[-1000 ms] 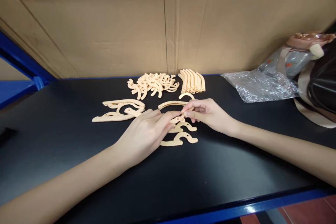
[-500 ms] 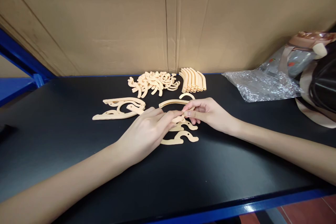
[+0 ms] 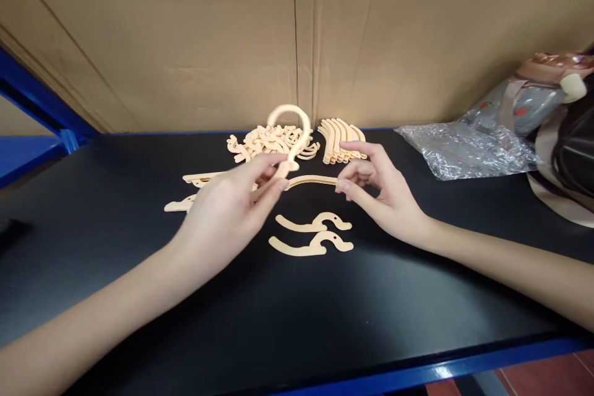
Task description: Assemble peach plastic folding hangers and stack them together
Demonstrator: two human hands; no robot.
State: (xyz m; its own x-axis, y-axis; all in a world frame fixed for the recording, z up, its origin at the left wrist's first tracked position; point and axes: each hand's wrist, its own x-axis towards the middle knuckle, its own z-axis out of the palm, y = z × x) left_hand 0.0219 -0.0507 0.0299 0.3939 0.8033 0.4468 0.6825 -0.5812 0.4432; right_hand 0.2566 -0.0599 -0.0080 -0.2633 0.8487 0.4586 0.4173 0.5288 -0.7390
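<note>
My left hand [image 3: 232, 198] pinches a beige hanger hook [image 3: 304, 130] near its lower end, with the curve raised above the table. At the centre, my right hand [image 3: 385, 189] has its index finger and thumb apart; I see nothing between them. Its thumb tip is by the right end of a curved hanger arm [image 3: 312, 179]; whether they touch I cannot tell. Two flat beige pieces with wavy ends, an upper one [image 3: 301, 226] and a lower one [image 3: 299, 250], lie below. Left of these, folding hanger parts [image 3: 179, 205] are partly hidden behind my left hand.
Loose beige pieces [image 3: 257, 139] are heaped at the back, beside a row of curved hanger arms [image 3: 341, 136]. Clear plastic wrap [image 3: 468, 151], a bottle [image 3: 533, 105] and a black bag [image 3: 573, 136] occupy the right. Cardboard [image 3: 208, 43] stands behind the black table [image 3: 297, 322].
My hands have come apart. The left has lifted the hook up and left, while the right has moved slightly right and opened. The two wavy-ended pieces are now fully uncovered.
</note>
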